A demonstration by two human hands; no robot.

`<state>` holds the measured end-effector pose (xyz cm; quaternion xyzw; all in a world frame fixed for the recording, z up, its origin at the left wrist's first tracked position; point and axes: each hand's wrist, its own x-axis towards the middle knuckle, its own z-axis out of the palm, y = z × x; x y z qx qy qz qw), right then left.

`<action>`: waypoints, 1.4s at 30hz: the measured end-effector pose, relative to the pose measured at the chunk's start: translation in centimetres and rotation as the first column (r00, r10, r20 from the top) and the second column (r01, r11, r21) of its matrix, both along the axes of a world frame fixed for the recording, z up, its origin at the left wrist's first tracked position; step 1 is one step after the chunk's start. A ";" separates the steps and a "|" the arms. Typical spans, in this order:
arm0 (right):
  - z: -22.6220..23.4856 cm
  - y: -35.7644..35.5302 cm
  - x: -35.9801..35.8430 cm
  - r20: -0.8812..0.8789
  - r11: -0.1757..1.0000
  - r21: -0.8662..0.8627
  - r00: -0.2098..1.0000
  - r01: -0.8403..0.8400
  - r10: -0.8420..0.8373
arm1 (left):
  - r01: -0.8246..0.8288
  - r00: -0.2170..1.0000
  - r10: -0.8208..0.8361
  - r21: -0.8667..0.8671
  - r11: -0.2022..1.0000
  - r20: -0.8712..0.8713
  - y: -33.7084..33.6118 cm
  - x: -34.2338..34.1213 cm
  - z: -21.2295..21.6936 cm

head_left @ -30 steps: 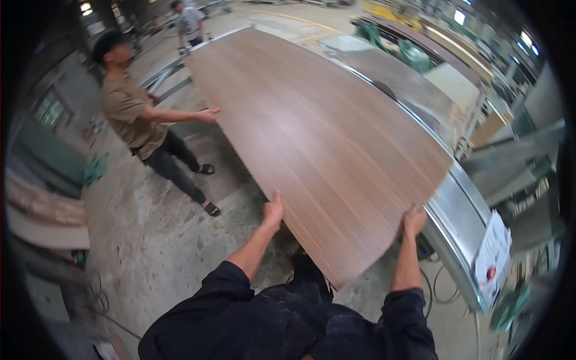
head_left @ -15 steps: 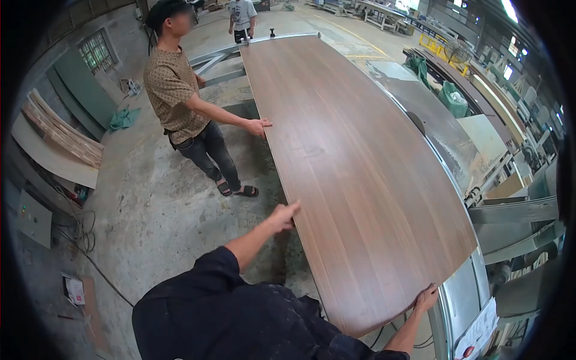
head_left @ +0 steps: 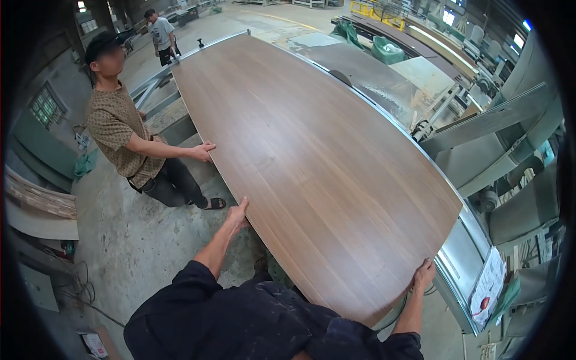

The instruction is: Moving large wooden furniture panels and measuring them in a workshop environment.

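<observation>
A large brown wood-grain board (head_left: 312,174) lies flat and stretches from my waist to the far end of a metal-railed machine table. My left hand (head_left: 237,215) is closed on the board's left edge, with the thumb on the top face and the fingers partly hidden below. Near the board's right-hand close corner, my right hand (head_left: 424,273) grips the short near edge, fingers curled under. Farther along the left edge, a co-worker's hand (head_left: 204,151) also holds the board.
The co-worker (head_left: 117,126) stands at the left; another person (head_left: 161,36) stands farther back. A dark round saw blade (head_left: 341,77) rises beside the board's right edge. The metal rail (head_left: 384,111) runs along that side. Papers (head_left: 487,279) lie at the near right, and a cable trails across the left floor.
The whole view has shifted, so the far scene sits farther left. My left hand has settled more firmly around the board's edge. My right hand keeps its grip near the corner.
</observation>
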<state>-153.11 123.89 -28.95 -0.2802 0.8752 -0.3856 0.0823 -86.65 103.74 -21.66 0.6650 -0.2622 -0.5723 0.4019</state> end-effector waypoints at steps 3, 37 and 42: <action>-0.2 3.2 -3.3 0.038 0.993 0.114 0.999 0.007 -0.011 | -0.008 0.998 0.007 0.011 1.000 0.060 3.0 -3.3 0.2; 13.3 -15.2 21.8 -0.219 0.731 0.597 0.808 -0.332 0.546 | -0.019 0.849 0.148 -0.251 0.968 0.508 -43.0 24.9 19.1; 14.5 -12.7 19.3 -0.324 0.698 0.635 0.706 -0.332 0.630 | -0.016 0.778 0.155 -0.227 0.974 0.609 -47.7 29.3 19.9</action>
